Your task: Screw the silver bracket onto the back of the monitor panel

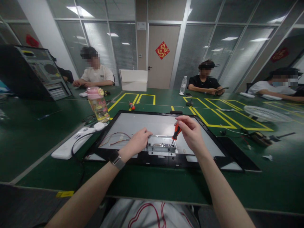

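A monitor panel [140, 122] with a black frame lies flat on the green table in front of me. Fixed near its front edge is a silvery metal bracket [161, 145]. My left hand [140, 139] has its fingers closed at the left end of this bracket. A red and black screwdriver [176, 131] is pinched by its handle in my right hand [191, 130]. The screwdriver tilts, and its tip reaches down to the right part of the bracket; the exact contact point is too small to make out. Thin wires [118, 139] rest on the panel left of my left hand.
On the left stand a drink bottle [98, 106], a white power bank [72, 144] with a black cable, and an open computer case [40, 72]. A black flat strip [237, 153] and a multimeter [260, 138] lie to the right. Several people sit across the table.
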Tool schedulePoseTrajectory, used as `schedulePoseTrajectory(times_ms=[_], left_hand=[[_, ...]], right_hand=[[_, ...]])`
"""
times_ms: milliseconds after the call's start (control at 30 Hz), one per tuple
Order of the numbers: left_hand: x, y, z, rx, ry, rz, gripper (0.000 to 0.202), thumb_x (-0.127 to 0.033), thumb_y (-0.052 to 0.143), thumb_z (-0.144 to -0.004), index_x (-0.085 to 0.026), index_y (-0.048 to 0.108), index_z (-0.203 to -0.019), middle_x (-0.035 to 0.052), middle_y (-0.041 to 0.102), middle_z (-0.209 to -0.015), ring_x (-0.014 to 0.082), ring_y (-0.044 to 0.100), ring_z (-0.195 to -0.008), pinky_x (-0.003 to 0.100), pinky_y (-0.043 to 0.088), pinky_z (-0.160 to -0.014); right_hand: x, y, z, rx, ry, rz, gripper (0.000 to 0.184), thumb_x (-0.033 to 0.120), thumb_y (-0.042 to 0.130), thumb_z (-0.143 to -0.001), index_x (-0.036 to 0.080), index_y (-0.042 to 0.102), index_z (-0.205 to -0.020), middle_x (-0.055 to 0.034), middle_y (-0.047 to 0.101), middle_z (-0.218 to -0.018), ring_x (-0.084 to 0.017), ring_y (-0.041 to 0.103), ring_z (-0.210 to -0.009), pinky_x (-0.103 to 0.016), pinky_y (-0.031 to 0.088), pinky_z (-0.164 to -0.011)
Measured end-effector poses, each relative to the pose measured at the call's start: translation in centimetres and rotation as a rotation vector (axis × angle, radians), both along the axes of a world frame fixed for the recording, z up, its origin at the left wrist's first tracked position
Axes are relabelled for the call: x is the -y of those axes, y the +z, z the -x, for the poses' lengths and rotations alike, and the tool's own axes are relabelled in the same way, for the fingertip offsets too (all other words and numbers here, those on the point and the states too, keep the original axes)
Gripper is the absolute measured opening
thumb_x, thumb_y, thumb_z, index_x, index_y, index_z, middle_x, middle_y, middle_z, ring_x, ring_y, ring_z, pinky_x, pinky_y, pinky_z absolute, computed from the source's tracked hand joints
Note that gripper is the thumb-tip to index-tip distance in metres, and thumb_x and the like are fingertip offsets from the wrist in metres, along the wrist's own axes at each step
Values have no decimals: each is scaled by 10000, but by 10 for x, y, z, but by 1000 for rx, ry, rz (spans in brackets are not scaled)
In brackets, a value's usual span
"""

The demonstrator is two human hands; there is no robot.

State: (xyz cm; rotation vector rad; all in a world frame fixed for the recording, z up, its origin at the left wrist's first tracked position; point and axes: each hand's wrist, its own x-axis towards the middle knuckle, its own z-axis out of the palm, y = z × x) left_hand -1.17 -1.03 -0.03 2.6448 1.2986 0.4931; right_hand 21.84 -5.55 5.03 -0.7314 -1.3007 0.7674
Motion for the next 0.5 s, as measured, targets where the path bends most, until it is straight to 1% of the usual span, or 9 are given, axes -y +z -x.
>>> schedulePoseTrajectory(times_ms=[67,167,233,367,433,500], left_hand=[[1,0,0,-8,1,2,374,-89,374,-922,-165,633,-1181,90,585,-1069,183,606,-960,310,479,-916],[2,1,0,-12,0,0,377,-90,368,-924,-161,630,-1187,95,584,-1078,187,604,-959,317,478,-918],[2,1,0,-10,-1,-2,380,-89,364,-925,-159,631,-1185,96,583,-1078,187,602,-952,320,480,-913],[3,2,0,-8,3,-1,381,-88,362,-923,-157,632,-1184,93,583,-1068,188,603,-952,324,481,-915],[3,3,0,-11,6,-1,382,-91,361,-925,-153,630,-1188,95,583,-1075,191,605,-954,326,483,-912],[3,3,0,-14,8,-3,383,-89,361,-925,-152,629,-1191,97,583,-1079,193,605,-958,326,484,-911]], right_hand=[[1,1,1,-18,25,19,159,336,727,-787,257,707,-924,13,583,-730,-134,557,-681,-261,454,-619],[3,5,1,-46,77,35,128,354,706,-803,243,699,-865,-1,611,-753,-136,565,-687,-263,459,-627],[4,7,2,-55,131,43,140,367,685,-819,229,705,-826,-14,624,-775,-138,572,-709,-264,462,-645],[4,7,2,-50,232,55,177,384,635,-864,226,707,-827,-27,634,-811,-153,589,-766,-283,472,-699],[3,6,2,-26,247,42,202,405,613,-883,232,698,-821,-30,637,-833,-164,593,-795,-304,476,-736],[2,4,1,17,225,19,190,408,641,-867,238,690,-798,-25,631,-848,-166,589,-813,-313,474,-760]])
